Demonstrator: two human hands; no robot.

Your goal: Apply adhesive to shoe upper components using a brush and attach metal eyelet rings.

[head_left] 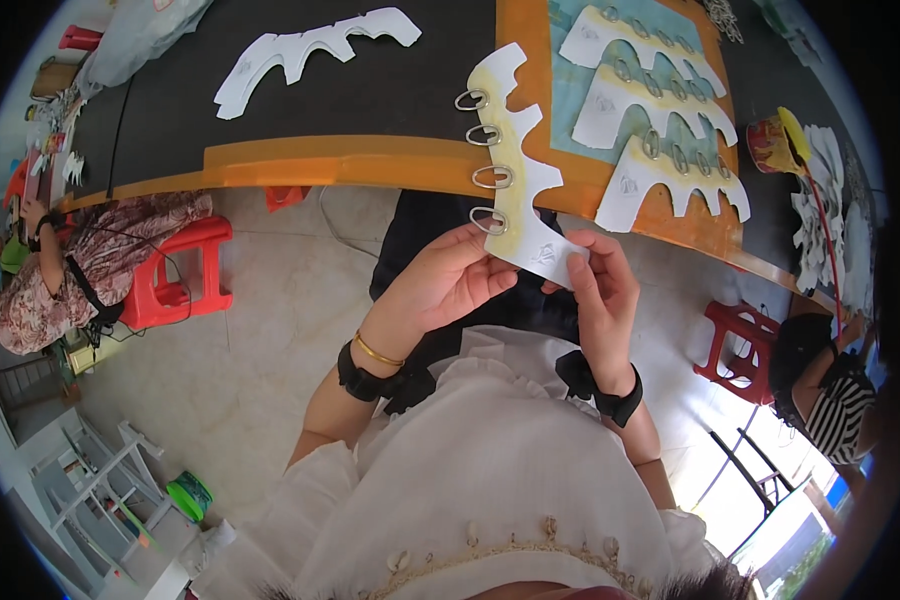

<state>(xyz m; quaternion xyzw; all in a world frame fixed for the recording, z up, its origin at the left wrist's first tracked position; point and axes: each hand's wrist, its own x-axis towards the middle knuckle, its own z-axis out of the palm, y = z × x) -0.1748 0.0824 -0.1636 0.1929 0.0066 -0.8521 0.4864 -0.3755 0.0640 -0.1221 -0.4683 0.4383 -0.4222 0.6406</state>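
1. White ruffled fabric blouse (470, 450), worn by a person with head bowed over close handwork, fills the foreground.
2. Beyond it stretches a long black tabletop with an orange-brown border (390, 110).
3. At far left, a co-worker in a reddish patterned dress (45, 295) sits by a red plastic stool (210, 265); at far right is another in a black-and-white striped top (840, 415).
4. On the table's right side, a turquoise rectangular sheet (568, 95) lies beneath three white scalloped strips (610, 110), each bearing four metal rings.
5. A matching white scalloped strip, yellow-tinged along its length (510, 150), is held up at the table's near edge, its far end reaching over the border.
6. More plain white scalloped pieces (270, 60) lie on the black surface to the left.
7. The right hand (605, 290) pinches the held strip's near end, thumb on top. The left hand (435, 285) touches its left edge, fingers curled; whether they grip cannot be told.
8. Four silver-coloured oval metal rings (490, 220) line that edge, the nearest beside the left fingers.
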